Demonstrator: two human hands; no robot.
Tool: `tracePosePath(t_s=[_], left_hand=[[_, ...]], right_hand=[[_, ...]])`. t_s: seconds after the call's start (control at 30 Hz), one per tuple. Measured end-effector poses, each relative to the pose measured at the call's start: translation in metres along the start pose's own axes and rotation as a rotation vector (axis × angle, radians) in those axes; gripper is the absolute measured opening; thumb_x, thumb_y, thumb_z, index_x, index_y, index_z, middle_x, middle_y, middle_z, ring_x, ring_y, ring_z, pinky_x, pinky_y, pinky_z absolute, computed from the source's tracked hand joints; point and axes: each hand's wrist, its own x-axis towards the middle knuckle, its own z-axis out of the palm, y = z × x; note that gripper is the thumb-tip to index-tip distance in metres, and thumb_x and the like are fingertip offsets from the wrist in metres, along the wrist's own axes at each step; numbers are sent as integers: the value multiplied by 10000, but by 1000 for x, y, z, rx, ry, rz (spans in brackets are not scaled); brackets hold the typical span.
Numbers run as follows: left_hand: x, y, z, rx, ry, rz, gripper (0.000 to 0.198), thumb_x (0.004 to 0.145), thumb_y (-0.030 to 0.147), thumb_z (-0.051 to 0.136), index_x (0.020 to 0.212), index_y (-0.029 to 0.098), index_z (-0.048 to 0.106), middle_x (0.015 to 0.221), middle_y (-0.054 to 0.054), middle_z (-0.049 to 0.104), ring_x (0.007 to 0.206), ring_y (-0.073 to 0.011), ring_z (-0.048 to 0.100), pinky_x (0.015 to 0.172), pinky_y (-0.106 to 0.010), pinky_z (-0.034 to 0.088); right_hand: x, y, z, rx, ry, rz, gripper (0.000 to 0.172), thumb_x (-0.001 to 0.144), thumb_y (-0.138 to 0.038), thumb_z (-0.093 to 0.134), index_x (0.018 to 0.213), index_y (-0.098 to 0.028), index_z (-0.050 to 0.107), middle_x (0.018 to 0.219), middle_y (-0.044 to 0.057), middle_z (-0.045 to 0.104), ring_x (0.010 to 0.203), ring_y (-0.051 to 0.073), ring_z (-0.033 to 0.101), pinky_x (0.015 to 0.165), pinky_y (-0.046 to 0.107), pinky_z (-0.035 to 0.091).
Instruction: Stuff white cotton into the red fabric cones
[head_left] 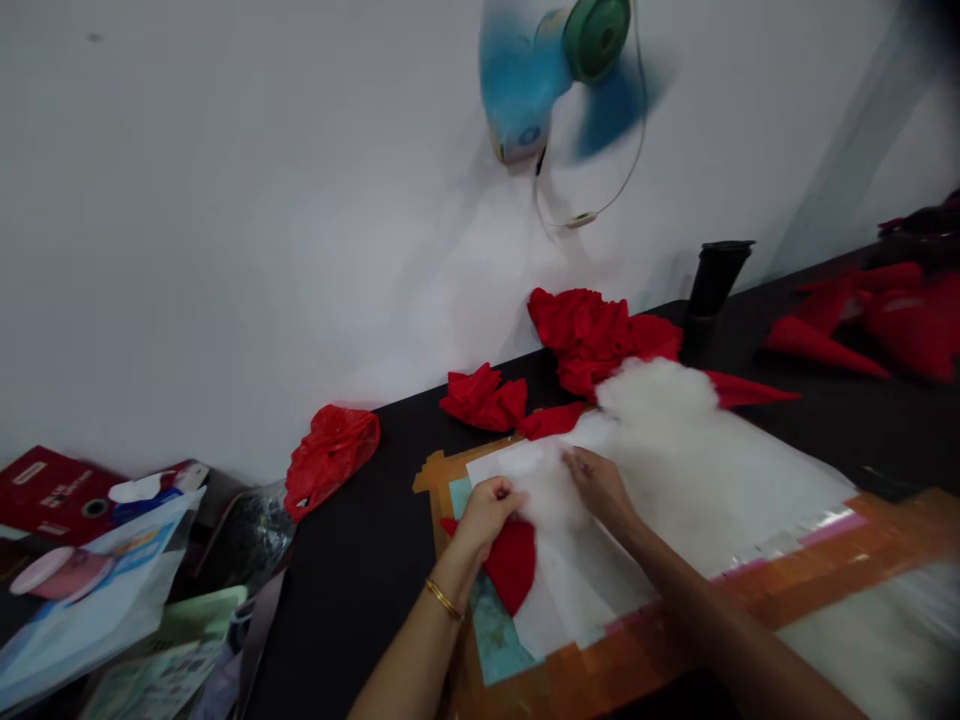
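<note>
In the head view, my left hand is closed, with its thumb and fingertips at a blurred tuft of white stuffing. A red cloth piece shows below this hand; whether the palm also grips it I cannot tell. On the tuft's other side, my right hand pinches the fluff with its fingertips. Both hands are over a white sheet, which lies on a board edged with brown tape. A large heap of white stuffing rests on the sheet, just beyond my right hand.
Crumpled red cloth lies behind the sheet, near a black cup. More red pieces are at the right. A red plastic bag and assorted packages are at the left. A blue fan blurs on the wall.
</note>
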Motion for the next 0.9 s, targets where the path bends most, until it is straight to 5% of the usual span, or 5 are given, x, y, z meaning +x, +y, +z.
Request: tracePosePath(t_s=[0.2,0.33,0.47,0.73,0.9], left_hand=[[0,4,7,-112,36,19,478,662,452,785,1038,210,617,963,-31,635,779,-138,592,648,-240,475],[7,2,24,-149,93,15,376,627,448,793,786,162,608,686,9,601,560,-101,526,538,-226,428],[13,0,17,-159,195,48,357,612,439,795,692,167,578,587,54,522,483,-65,464,492,-197,391],[-5,9,22,-163,58,39,430,707,474,764,1025,192,697,950,-69,696,721,-147,634,631,-249,508],[1,3,30,-162,34,58,474,662,441,801,1030,164,689,869,-73,731,726,-189,651,704,-306,514]], right_hand=[[-1,-11,4,84,-91,-11,260,855,-412,453,805,-218,619,775,35,704,702,207,623,665,299,476],[-7,-20,10,128,-78,29,236,835,-443,530,858,-221,605,743,0,669,646,176,592,616,268,461],[-7,-10,0,144,23,126,313,864,-505,495,850,-211,599,735,1,636,593,160,534,563,263,428],[-5,-21,1,241,-5,156,326,853,-532,512,853,-215,586,742,-4,636,619,161,537,566,256,431],[-6,-30,5,304,-120,127,340,866,-537,510,845,-212,608,767,2,663,686,169,587,603,249,469]])
